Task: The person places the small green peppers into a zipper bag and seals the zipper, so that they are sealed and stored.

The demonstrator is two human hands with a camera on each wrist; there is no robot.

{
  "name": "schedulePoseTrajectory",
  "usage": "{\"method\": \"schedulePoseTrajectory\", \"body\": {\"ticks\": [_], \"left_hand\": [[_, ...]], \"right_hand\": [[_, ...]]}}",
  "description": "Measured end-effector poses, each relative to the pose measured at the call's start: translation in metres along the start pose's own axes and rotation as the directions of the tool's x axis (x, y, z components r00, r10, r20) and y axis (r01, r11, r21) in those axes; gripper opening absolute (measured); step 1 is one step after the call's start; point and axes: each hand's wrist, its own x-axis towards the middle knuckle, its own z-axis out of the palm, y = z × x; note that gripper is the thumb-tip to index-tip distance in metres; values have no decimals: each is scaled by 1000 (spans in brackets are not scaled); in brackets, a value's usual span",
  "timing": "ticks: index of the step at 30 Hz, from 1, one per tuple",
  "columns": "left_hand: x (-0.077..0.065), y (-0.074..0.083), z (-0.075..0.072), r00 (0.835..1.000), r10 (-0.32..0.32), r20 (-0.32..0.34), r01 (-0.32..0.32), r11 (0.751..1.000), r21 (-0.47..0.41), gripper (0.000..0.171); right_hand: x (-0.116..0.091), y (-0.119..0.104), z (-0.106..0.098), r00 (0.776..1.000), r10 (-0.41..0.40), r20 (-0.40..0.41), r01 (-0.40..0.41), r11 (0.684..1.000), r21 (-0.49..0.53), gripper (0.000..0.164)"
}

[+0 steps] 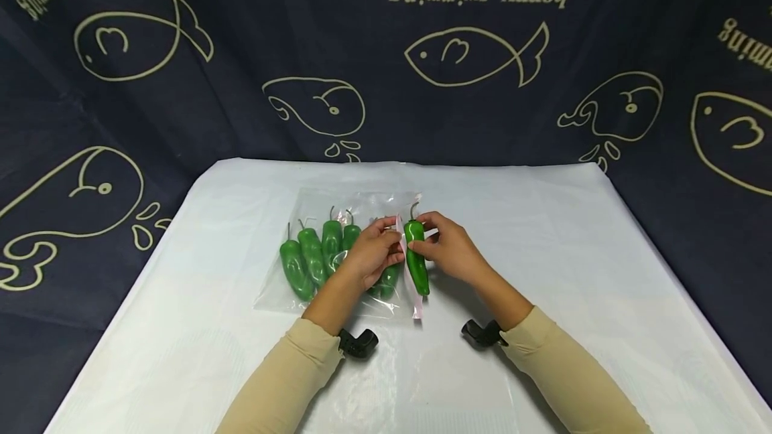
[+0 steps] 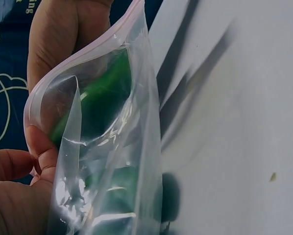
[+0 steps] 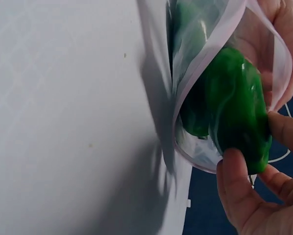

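A clear zip bag (image 1: 274,303) with a pink-edged mouth lies on the table, several green peppers (image 1: 295,270) side by side inside. My left hand (image 1: 368,253) pinches the bag's rim, and the mouth gapes open towards the right. At that mouth my right hand (image 1: 452,246) holds another green pepper (image 1: 417,263) by its stem end, thumb on one side and fingers on the other. In the right wrist view this pepper (image 3: 237,107) is partly within the pink rim (image 3: 212,46). Through the film the left wrist view shows it as a green shape (image 2: 107,93).
A white cloth (image 1: 561,253) covers the table. Flat clear plastic (image 1: 446,380) lies near the front edge between the forearms. Behind hangs a dark blue curtain (image 1: 374,39) with fish and whale drawings. Black wrist cameras (image 1: 360,343) sit at both cuffs.
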Motion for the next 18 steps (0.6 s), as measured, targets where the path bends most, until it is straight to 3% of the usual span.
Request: {"method": "schedulePoseTrajectory", "body": {"ticks": [9, 18], "left_hand": [[3, 0, -1, 1000, -24, -11, 24, 1000, 4, 45], [4, 3, -1, 999, -10, -35, 10, 1000, 23, 44]], "right_hand": [[8, 6, 10, 998, -6, -64, -2, 994, -113, 46], [9, 7, 11, 995, 16, -96, -32, 985, -168, 45]]}}
